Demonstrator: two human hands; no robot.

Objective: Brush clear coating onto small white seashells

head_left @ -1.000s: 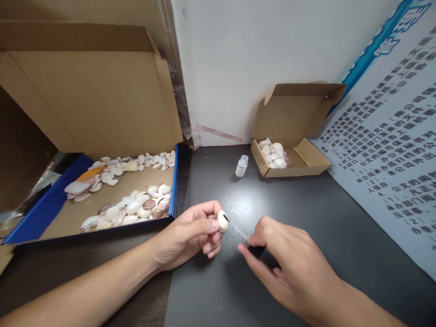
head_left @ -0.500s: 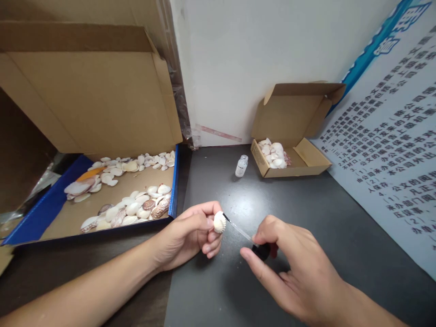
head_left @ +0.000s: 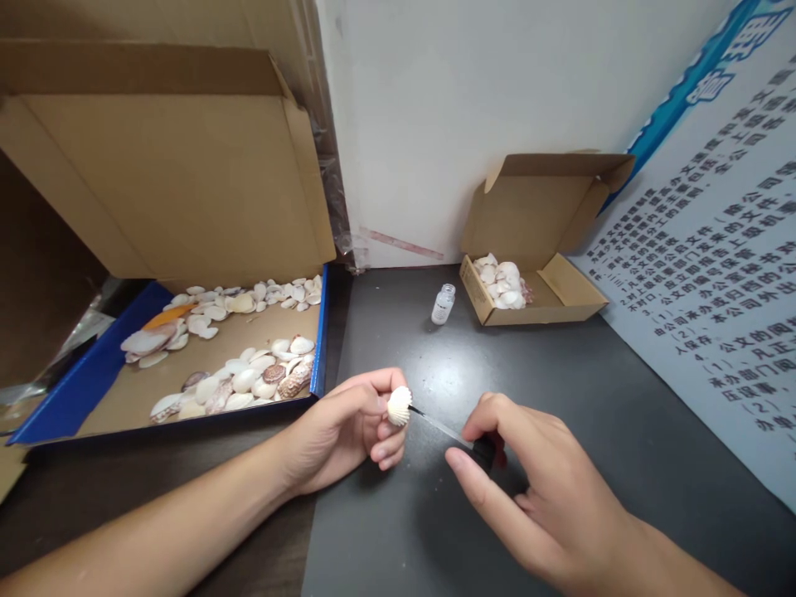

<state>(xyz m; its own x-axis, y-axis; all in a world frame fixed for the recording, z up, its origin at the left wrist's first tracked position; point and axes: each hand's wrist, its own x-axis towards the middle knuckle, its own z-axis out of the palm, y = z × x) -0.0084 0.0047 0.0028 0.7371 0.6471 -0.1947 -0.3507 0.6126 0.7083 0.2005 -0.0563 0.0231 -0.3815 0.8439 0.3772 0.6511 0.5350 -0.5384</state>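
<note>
- Far left: big blue box (head_left: 68, 404) with its cardboard lid standing up, so the shells (head_left: 245, 381) inside are easy to get at. They're in a back row and a front bunch, with an orange shell (head_left: 165, 317) among the back lot.
- Lower middle: left hand (head_left: 357, 419), grip pinching one small ribbed shell (head_left: 399, 406) between thumb and fingers. It's got it by the left side, I'd guess so the ribbed face and right edge stay uncovered.
- Just right of that: a thin brush (head_left: 441, 426), clear stem, dark tip right at the shell's right edge. Looks like contact, but I can't swear to it.
- Center, farther back: little glass bottle (head_left: 442, 307) upright on the dark tabletop (head_left: 373, 539), mouth open. Well apart from both hands, probably so nobody knocks it.
- Lower right: right hand (head_left: 535, 481), fingers curled around the brush's black cap (head_left: 485, 454). Thumb seems to stand off a bit, so likely a light hold.
- Upper right: small cardboard box (head_left: 541, 315), lid up, white shells (head_left: 499, 282) bunched in its left end.
</note>
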